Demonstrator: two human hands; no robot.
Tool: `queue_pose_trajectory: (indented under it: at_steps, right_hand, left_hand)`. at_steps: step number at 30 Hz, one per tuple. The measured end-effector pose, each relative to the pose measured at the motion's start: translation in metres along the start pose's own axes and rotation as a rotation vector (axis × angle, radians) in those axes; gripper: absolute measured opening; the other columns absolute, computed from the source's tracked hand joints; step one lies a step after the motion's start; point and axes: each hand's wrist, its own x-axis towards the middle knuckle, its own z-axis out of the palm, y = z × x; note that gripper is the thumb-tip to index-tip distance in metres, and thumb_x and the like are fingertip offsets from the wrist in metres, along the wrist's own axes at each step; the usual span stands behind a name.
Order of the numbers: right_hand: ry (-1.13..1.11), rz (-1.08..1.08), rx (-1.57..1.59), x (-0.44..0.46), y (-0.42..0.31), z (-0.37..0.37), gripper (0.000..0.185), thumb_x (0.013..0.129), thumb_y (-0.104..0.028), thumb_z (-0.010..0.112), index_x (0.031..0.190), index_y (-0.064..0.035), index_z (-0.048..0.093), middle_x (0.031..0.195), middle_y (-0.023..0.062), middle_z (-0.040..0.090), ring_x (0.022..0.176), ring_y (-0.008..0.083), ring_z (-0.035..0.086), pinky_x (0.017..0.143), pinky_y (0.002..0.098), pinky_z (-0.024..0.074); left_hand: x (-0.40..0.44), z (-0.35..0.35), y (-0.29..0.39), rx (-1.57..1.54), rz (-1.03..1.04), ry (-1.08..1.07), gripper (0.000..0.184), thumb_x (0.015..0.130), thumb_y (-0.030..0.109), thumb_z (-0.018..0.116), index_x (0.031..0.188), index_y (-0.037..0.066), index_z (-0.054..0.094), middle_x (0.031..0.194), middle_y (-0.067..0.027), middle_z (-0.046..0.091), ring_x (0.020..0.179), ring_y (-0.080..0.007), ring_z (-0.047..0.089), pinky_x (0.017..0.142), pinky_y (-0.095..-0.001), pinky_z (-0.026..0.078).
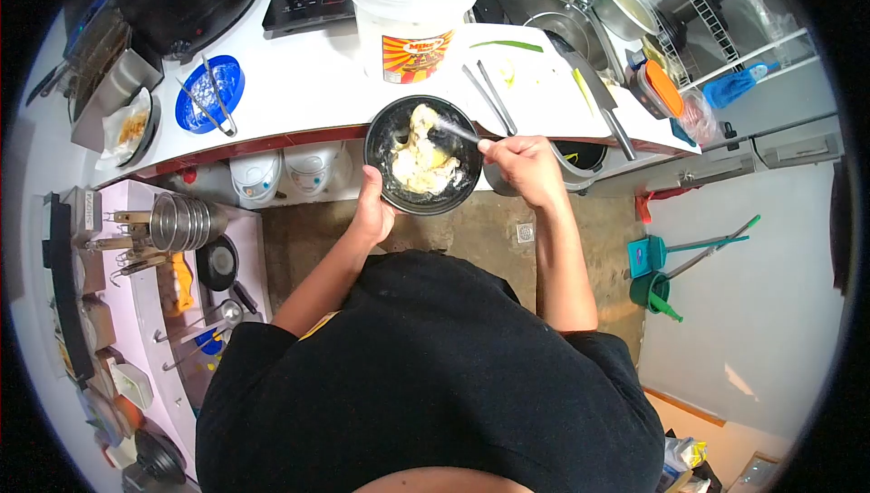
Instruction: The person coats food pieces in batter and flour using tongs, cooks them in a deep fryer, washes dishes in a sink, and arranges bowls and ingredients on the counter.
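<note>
Holds a round black bowl (pixel 465 180) in the left hand (pixel 373 212) at the centre top, with the thumb against the rim and the other fingers mostly hidden underneath. Pinches a slim grey utensil (pixel 459 131) in the fingers of the right hand (pixel 524 167), with its blurred tip over pale, lumpy food (pixel 424 171) inside. Looks partly blended, with yellow patches left uneven. Meets a large translucent plastic tub (pixel 376 40) just beyond, crowding the white worktop (pixel 313 85). Includes a blue plastic basket (pixel 192 115) upper left and a long-bladed knife (pixel 603 94) upper right.
</note>
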Motion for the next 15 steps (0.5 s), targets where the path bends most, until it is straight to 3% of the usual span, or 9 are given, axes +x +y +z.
queue_pose_trajectory:
  at_steps: [2,4,6,8,9,12,15]
  right_hand:
    - [0.065,-0.061,0.109,-0.006,-0.01,-0.009,0.024,0.079,-0.018,0.068,0.063,-0.0003,0.063,0.047,-0.0071,0.042,0.041,0.0018,0.03,0.039,0.021,0.0204]
    - [0.145,-0.063,0.106,-0.017,-0.026,-0.017,0.02,0.078,-0.017,0.069,0.069,0.0005,0.067,0.048,-0.0065,0.043,0.046,0.0024,0.037,0.041,0.021,0.0275]
    - [0.212,-0.295,-0.121,-0.021,-0.032,-0.019,0.021,0.078,-0.019,0.07,0.073,0.0011,0.067,0.047,-0.0005,0.05,0.044,0.0077,0.044,0.043,0.0238,0.034]
    - [0.16,-0.514,-0.445,-0.025,-0.034,-0.022,0.024,0.076,-0.023,0.071,0.076,0.0004,0.067,0.053,0.0101,0.057,0.045,0.0183,0.054,0.046,0.0285,0.0409]
    - [0.12,-0.598,-0.53,-0.023,-0.024,-0.023,0.026,0.075,-0.025,0.07,0.074,-0.0002,0.066,0.06,0.0159,0.058,0.051,0.0281,0.058,0.048,0.0324,0.0433]
    - [-0.012,-0.625,-0.857,-0.023,0.0,-0.033,0.029,0.076,-0.026,0.067,0.062,-0.0029,0.06,0.056,0.0126,0.056,0.055,0.0319,0.057,0.051,0.039,0.0442]
    - [-0.06,-0.614,-0.884,-0.023,0.01,-0.027,0.029,0.076,-0.027,0.066,0.059,-0.0044,0.058,0.056,0.0128,0.056,0.056,0.0322,0.057,0.052,0.0417,0.0443]
  left_hand:
    - [0.001,0.003,0.002,-0.023,0.023,-0.007,0.074,0.087,0.063,0.026,0.135,0.007,0.026,0.128,-0.0118,0.047,0.114,-0.0242,0.051,0.085,-0.0429,0.051]
    - [0.001,0.005,0.002,-0.051,-0.005,-0.001,0.074,0.087,0.063,0.026,0.135,0.007,0.029,0.128,-0.0116,0.047,0.114,-0.0244,0.051,0.086,-0.0433,0.05]
    - [-0.001,0.007,0.002,-0.076,-0.036,0.004,0.074,0.086,0.064,0.026,0.134,0.007,0.031,0.129,-0.0115,0.046,0.114,-0.0246,0.051,0.087,-0.0437,0.049]
    - [-0.002,0.012,0.006,-0.127,-0.062,-0.016,0.074,0.086,0.064,0.026,0.133,0.007,0.033,0.13,-0.011,0.046,0.116,-0.0243,0.049,0.09,-0.0444,0.047]
    - [-0.002,0.015,0.008,-0.126,-0.066,-0.017,0.074,0.086,0.064,0.026,0.133,0.007,0.033,0.13,-0.011,0.046,0.116,-0.0243,0.049,0.09,-0.0444,0.047]
    - [-0.001,0.017,0.012,-0.122,-0.048,-0.004,0.074,0.087,0.063,0.025,0.133,0.006,0.034,0.13,-0.0108,0.045,0.118,-0.0237,0.047,0.094,-0.0438,0.043]
    - [0.0,0.012,0.007,-0.098,-0.065,-0.086,0.072,0.088,0.061,0.026,0.133,0.005,0.033,0.13,-0.0107,0.045,0.119,-0.023,0.046,0.098,-0.0427,0.04]
